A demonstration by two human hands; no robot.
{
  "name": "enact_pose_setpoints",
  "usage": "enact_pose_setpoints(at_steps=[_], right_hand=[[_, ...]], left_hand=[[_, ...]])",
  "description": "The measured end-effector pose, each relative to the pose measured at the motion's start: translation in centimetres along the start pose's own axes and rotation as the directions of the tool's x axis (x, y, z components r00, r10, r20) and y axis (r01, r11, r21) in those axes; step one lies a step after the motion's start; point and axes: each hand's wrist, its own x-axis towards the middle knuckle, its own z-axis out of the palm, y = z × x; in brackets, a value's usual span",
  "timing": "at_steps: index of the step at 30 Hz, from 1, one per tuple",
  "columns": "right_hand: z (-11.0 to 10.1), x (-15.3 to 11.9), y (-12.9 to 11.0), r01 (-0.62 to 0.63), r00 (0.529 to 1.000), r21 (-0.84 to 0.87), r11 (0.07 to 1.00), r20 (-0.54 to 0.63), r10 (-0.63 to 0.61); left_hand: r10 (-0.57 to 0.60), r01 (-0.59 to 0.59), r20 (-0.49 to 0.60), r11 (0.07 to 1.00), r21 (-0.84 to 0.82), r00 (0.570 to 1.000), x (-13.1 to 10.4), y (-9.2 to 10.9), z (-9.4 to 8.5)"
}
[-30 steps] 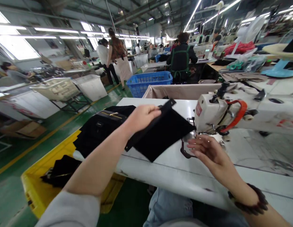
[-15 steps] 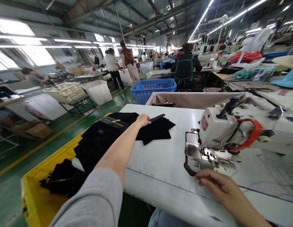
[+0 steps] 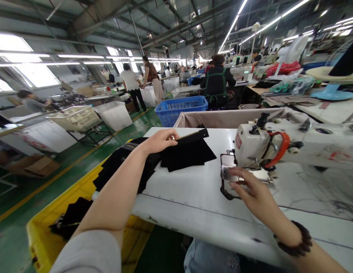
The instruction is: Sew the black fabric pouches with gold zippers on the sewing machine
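My left hand [image 3: 162, 141] pinches the end of a black zipper strip [image 3: 193, 136] with a metallic edge, raised over black fabric pieces [image 3: 188, 154] on the white table [image 3: 176, 185]. My right hand [image 3: 249, 185] is at the metal plate of the white sewing machine [image 3: 250, 140], thumb and fingers apart, holding nothing that shows. More black fabric [image 3: 108, 170] is heaped left of the table, partly behind my left forearm.
A yellow bin [image 3: 40, 227] with dark fabric stands at the lower left. Behind the table are a blue basket [image 3: 180, 108] and a cloth-lined bin [image 3: 222, 119]. A seated person [image 3: 218, 81] is farther back; two people stand in the left background.
My left hand has gripped and lifted the zipper strip off the stack. My right hand has moved forward from the table edge onto the machine's plate. The view has shifted slightly.
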Motion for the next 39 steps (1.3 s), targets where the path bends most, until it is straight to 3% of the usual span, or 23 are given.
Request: enact_pose_setpoints(at_steps=[1, 3, 8, 16, 23, 26, 29, 34, 36, 39], right_hand=[[0.2, 0.4, -0.4, 0.004, 0.998, -0.002, 1.000, -0.056, -0.004], [0.6, 0.9, -1.6, 0.000, 0.998, 0.026, 1.000, -0.059, 0.002], [1.6, 1.1, -4.3, -0.150, 0.982, 0.211, 0.966, 0.142, 0.122], [2.1, 0.1, -5.7, -0.319, 0.944, 0.358, 0.878, 0.201, 0.261], [1.8, -1.1, -5.5, -0.277, 0.952, 0.511, 0.814, 0.262, 0.159], [1.8, -1.8, -5.4, -0.237, 0.962, 0.448, 0.862, 0.229, 0.146], [1.9, -2.8, -6.0, -0.148, 0.986, 0.261, 0.954, 0.112, 0.122], [2.0, -4.5, -7.2, 0.043, 0.999, -0.068, 0.997, 0.019, -0.042], [2.0, -4.6, -6.9, 0.020, 1.000, -0.079, 0.997, 0.000, -0.020], [2.1, -4.1, -5.4, -0.195, 0.979, 0.117, 0.974, -0.037, 0.200]], left_hand=[[0.034, -0.032, 0.039, 0.998, -0.051, 0.999, -0.9, 0.8, -0.5], [0.087, -0.070, 0.101, 0.985, -0.160, 0.991, -2.5, 2.0, -1.0], [0.086, -0.030, 0.166, 0.948, -0.316, 0.982, -5.2, 3.1, -0.6], [0.044, 0.040, 0.183, 0.902, -0.430, 0.982, -7.1, 1.9, 0.7], [0.033, 0.099, 0.202, 0.789, -0.607, 0.979, -8.3, 0.0, 3.4], [0.044, 0.068, 0.160, 0.768, -0.636, 0.986, -8.5, -0.6, 4.5], [0.035, 0.044, 0.115, 0.782, -0.622, 0.993, -8.7, -0.9, 5.0], [0.043, 0.055, 0.144, 0.787, -0.615, 0.989, -9.0, -0.6, 5.0], [-0.002, 0.101, 0.159, 0.784, -0.613, 0.987, -9.1, -0.4, 5.1], [-0.086, 0.201, 0.201, 0.718, -0.666, 0.976, -8.8, 0.0, 6.2]])
